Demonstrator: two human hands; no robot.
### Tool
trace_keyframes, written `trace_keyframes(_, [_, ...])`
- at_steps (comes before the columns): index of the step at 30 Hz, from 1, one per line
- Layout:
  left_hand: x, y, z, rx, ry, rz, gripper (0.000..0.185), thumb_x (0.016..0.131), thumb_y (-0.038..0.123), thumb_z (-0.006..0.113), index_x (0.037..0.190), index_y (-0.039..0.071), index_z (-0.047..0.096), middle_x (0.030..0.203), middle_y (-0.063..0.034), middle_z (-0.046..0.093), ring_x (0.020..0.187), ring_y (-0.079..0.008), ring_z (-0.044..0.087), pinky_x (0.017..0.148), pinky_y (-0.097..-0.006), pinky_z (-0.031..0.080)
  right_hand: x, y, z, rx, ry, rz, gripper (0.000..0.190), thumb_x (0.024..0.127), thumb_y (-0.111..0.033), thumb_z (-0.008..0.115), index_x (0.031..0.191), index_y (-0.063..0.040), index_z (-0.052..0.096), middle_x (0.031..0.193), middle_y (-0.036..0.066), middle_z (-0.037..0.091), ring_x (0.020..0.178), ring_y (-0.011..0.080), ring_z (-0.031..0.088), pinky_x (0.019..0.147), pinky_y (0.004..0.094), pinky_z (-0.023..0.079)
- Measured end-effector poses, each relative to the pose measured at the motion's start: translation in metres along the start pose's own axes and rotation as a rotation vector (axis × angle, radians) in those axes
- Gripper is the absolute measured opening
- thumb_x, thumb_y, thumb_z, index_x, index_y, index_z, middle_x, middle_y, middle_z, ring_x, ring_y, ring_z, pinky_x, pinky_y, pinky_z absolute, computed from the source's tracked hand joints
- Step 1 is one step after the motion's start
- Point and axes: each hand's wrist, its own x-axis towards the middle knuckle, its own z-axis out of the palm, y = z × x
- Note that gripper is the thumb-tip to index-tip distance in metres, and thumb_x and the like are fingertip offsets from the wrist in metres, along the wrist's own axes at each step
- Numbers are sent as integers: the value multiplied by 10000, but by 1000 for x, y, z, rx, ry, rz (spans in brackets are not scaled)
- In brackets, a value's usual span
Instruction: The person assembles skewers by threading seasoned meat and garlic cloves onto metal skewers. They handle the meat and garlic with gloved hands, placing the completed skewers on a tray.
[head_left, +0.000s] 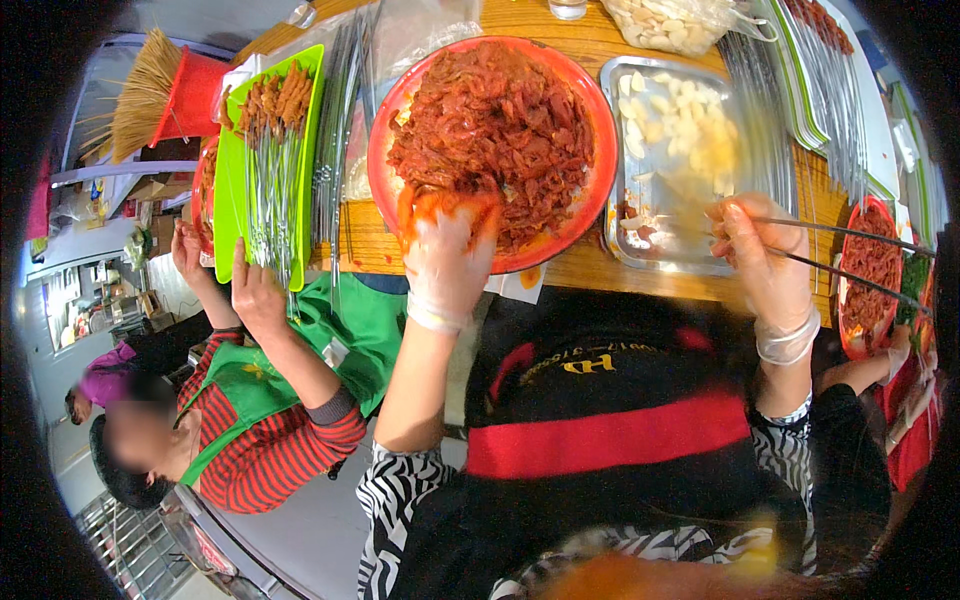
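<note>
A red-rimmed round basin (604, 176) holds a heap of red marinated meat pieces (499, 127). My left hand (450, 232), in a clear plastic glove smeared red, has its fingers in the meat at the basin's near edge; what they grasp is hidden. My right hand (761, 255), also gloved, grips thin metal skewers (847, 232) that stick out to the right. It is at the near right edge of a steel tray (626, 251) with pale peeled garlic cloves (682, 105). The tray's right part is blurred by something yellowish.
At left, a co-worker in a green apron has both hands by a green tray (225, 202) of loaded skewers (277, 105). Bare metal skewers (341, 142) lie beside it. A bag of cloves (660, 26), a skewer-laden tray (870, 82) and another meat basin (870, 281) lie right.
</note>
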Motion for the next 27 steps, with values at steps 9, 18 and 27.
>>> trace_keyframes(9, [16, 28, 32, 58, -263, -7, 261, 745, 243, 640, 926, 66, 575, 870, -250, 600, 719, -385, 612, 628, -464, 499, -6, 19, -2, 46, 69, 24, 203, 916, -92, 531, 851, 67, 640, 783, 95, 635, 586, 106, 567, 524, 220, 470])
trace_keyframes(18, [8, 15, 13, 229, -315, -100, 209, 721, 217, 636, 887, 90, 639, 815, -184, 629, 742, -359, 616, 659, -441, 505, -6, 23, -6, -39, 89, -112, 185, 902, -77, 549, 838, 70, 641, 821, 94, 661, 565, 103, 565, 516, 211, 457])
trace_keyframes(27, [19, 37, 20, 237, -128, 1, 276, 704, 276, 694, 911, 95, 664, 809, -165, 646, 781, -336, 617, 734, -427, 491, -4, 26, -9, 60, 93, 44, 174, 881, -84, 578, 834, 67, 652, 811, 66, 673, 557, 96, 570, 517, 213, 461])
